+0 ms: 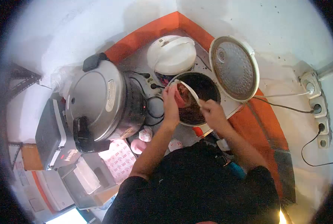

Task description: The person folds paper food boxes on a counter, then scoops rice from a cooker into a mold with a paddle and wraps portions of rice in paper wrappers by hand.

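My left hand (171,105) is closed round a small reddish-pink bowl (180,100), tilted over an open rice cooker (214,87). Reddish-brown food shows inside the bowl. In my right hand (214,114) is the end of a long white rice paddle (190,90), its other end at the bowl's upper rim. Dark, brownish food lines the cooker's pot. The cooker's round lid (233,69) stands raised to the right, with a brown, wet-looking underside.
A large steel cooker (95,100) stands on the left. Behind is a second white-lidded cooker (172,55). Patterned wrapping paper (118,160) and wrapped balls (145,133) lie front left. Cables run to wall sockets (316,105) on the right.
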Demonstrator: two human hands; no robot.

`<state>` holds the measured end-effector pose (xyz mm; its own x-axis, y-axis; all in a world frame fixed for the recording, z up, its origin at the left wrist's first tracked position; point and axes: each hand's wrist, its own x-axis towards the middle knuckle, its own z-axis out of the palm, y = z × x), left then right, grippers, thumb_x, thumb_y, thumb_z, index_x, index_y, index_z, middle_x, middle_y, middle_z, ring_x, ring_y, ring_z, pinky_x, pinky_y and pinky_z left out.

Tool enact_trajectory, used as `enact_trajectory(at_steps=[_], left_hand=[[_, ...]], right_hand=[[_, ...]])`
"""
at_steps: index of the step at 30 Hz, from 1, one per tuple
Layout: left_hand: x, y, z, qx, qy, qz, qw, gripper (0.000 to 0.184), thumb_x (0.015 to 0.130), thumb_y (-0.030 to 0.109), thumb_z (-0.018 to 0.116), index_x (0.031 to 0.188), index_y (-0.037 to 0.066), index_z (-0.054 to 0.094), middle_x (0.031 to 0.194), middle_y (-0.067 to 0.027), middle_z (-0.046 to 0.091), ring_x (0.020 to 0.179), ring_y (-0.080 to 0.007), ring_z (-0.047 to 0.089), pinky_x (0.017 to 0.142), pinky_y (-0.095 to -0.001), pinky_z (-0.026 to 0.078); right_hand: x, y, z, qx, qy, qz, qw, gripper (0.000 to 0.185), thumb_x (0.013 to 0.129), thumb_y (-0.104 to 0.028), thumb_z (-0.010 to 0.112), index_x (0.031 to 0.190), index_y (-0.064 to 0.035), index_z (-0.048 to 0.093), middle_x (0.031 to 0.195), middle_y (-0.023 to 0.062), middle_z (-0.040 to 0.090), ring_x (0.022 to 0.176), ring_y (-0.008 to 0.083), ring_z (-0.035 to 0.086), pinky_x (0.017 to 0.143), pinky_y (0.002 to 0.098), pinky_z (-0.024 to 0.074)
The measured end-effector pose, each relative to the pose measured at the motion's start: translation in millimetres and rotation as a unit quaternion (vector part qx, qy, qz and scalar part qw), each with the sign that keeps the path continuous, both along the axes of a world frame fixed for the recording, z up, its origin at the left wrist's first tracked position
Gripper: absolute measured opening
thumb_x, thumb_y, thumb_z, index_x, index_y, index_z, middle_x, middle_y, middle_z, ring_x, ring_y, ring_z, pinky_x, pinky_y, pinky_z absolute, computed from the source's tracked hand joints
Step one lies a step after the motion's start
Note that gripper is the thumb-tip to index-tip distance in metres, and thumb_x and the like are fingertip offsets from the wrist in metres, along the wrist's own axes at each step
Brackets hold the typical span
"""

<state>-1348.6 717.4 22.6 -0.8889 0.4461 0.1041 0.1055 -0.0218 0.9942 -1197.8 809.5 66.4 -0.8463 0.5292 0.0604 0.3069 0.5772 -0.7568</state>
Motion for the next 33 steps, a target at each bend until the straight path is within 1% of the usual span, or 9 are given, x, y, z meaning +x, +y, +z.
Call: enact_trajectory(at_steps=[3,7,9,11,14,18,28,30,33], left_hand=[[2,12,-2,-0.085,0.085,0.005,0.993,0.028,0.096,0.033,0.047,0.104,0.009,0.058,0.094,-0.0014,0.06,0.086,-0.0141,0.058,0.081,-0.0294,0.047],[20,8,6,-0.047,-0.085,-0.06,0.993,0.035,0.095,0.033,0.035,0.106,0.011,0.06,0.096,-0.0052,0.067,0.084,-0.0184,0.065,0.073,-0.0342,0.052],[13,8,13,0.138,-0.469,-0.132,0.862,0.035,0.093,0.035,0.037,0.108,0.013,0.06,0.098,-0.0073,0.067,0.087,-0.0216,0.065,0.074,-0.0381,0.054],[29,1,43,-0.011,-0.382,-0.047,0.923,0.036,0.09,0.036,0.037,0.109,0.014,0.059,0.098,-0.009,0.066,0.088,-0.025,0.066,0.078,-0.04,0.054],[19,-1,1,0.091,-0.27,-0.145,0.948,0.039,0.089,0.036,0.036,0.11,0.013,0.058,0.098,-0.0093,0.066,0.089,-0.027,0.066,0.081,-0.0425,0.055],[-1,5,-9,0.168,-0.436,-0.109,0.878,0.039,0.09,0.035,0.034,0.11,0.011,0.058,0.102,-0.0097,0.066,0.092,-0.0287,0.066,0.083,-0.0464,0.054],[-9,-8,-14,0.306,-0.44,-0.144,0.832,0.049,0.092,0.036,0.032,0.127,0.008,0.054,0.126,-0.0125,0.06,0.116,-0.0292,0.058,0.097,-0.0492,0.047],[-4,-23,-8,0.322,-0.443,-0.122,0.828,0.051,0.092,0.035,0.032,0.128,0.007,0.054,0.129,-0.0134,0.059,0.119,-0.0302,0.056,0.099,-0.0493,0.046],[5,-63,3,0.376,-0.447,-0.142,0.799,0.053,0.092,0.037,0.031,0.128,0.007,0.055,0.129,-0.0136,0.059,0.118,-0.0309,0.056,0.099,-0.0494,0.046]], right_hand=[[14,-22,-17,0.047,0.025,0.023,0.998,0.033,0.088,-0.007,0.061,0.121,-0.0053,0.063,0.087,0.0156,0.056,0.08,0.0319,0.059,0.068,0.0382,0.0462],[28,-21,-23,0.075,0.02,0.096,0.992,0.044,0.086,-0.005,0.061,0.13,-0.0065,0.057,0.086,0.0163,0.053,0.078,0.0336,0.057,0.066,0.0413,0.0455],[34,-14,-21,0.064,0.009,0.112,0.992,0.046,0.086,-0.006,0.061,0.132,-0.0066,0.055,0.085,0.0163,0.053,0.076,0.0339,0.056,0.065,0.0422,0.0453],[37,1,-17,0.062,-0.035,0.186,0.98,0.045,0.087,-0.007,0.061,0.132,-0.0065,0.055,0.084,0.0167,0.054,0.076,0.0345,0.057,0.065,0.0412,0.0453],[40,2,-5,0.011,-0.054,0.189,0.98,0.045,0.087,-0.009,0.062,0.131,-0.0052,0.055,0.084,0.0165,0.055,0.076,0.033,0.058,0.066,0.038,0.0459],[58,-2,-6,-0.002,-0.021,0.196,0.98,0.042,0.089,-0.009,0.062,0.13,-0.0043,0.057,0.086,0.0128,0.057,0.076,0.0248,0.059,0.07,0.0332,0.0462],[42,23,-13,-0.254,-0.118,-0.124,0.952,0.035,0.093,-0.015,0.059,0.125,0.0011,0.06,0.097,0.0095,0.067,0.089,0.0134,0.06,0.082,0.0282,0.0471],[28,24,-30,-0.061,0.023,-0.089,0.994,0.035,0.093,-0.015,0.06,0.124,0.0014,0.061,0.1,0.0099,0.068,0.088,0.0123,0.061,0.084,0.0271,0.0479],[31,14,18,-0.09,0.138,-0.132,0.977,0.037,0.091,-0.014,0.062,0.124,0.0034,0.06,0.105,0.0105,0.067,0.093,0.0151,0.062,0.088,0.0274,0.0475]])
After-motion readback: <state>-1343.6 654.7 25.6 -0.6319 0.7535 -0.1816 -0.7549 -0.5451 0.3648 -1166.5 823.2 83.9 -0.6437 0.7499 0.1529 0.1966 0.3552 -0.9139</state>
